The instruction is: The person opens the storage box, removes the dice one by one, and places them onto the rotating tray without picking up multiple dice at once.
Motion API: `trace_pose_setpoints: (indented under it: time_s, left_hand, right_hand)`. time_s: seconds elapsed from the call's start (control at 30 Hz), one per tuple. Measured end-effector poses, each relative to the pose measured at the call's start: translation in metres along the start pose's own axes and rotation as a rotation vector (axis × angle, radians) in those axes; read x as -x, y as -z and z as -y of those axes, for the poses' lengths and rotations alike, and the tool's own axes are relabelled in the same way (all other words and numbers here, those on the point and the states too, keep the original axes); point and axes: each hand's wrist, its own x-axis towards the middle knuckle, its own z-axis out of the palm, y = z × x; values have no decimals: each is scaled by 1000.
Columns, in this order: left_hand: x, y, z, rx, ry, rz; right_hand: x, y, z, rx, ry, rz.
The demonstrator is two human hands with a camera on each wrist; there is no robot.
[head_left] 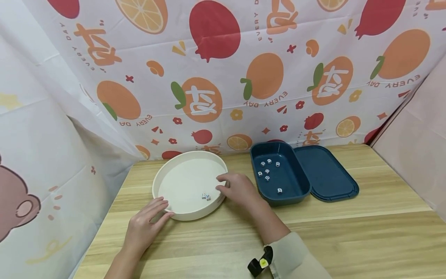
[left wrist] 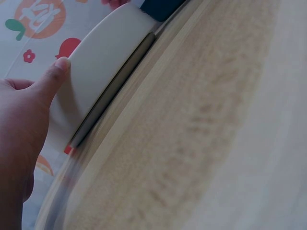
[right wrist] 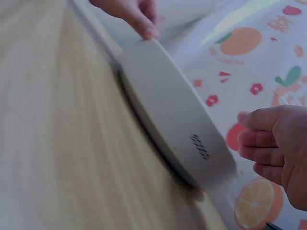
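A round cream tray (head_left: 189, 176) with a raised rim sits on the wooden table. Two small white dice (head_left: 206, 197) lie side by side inside it, near its front right. My left hand (head_left: 144, 224) pinches the tray's front left rim, thumb outside and fingers over the edge; the left wrist view shows the thumb (left wrist: 60, 64) at the rim. Over the tray's right edge hovers my right hand (head_left: 238, 188), its fingers loosely bent. In the right wrist view this hand (right wrist: 276, 148) is apart from the rim, and nothing shows between its thumb and fingers.
Right of the tray stands a dark blue rectangular box (head_left: 289, 182) with several white dice (head_left: 267, 171) spread in it. Its matching lid (head_left: 327, 174) lies flat against the box's right side. A fruit-print curtain (head_left: 230, 85) hangs behind the table.
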Motion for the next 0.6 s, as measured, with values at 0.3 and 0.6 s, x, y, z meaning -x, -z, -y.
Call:
trace_pose_setpoints:
  time_s: [0.3, 0.6]
  left_hand:
    - [-1, 1, -1, 2, -3, -1]
    - [1, 0, -1, 10, -3, -6]
  right_hand:
    - [-2, 33, -30, -90, -79, -220]
    - [4, 63, -61, -136, -157, -366]
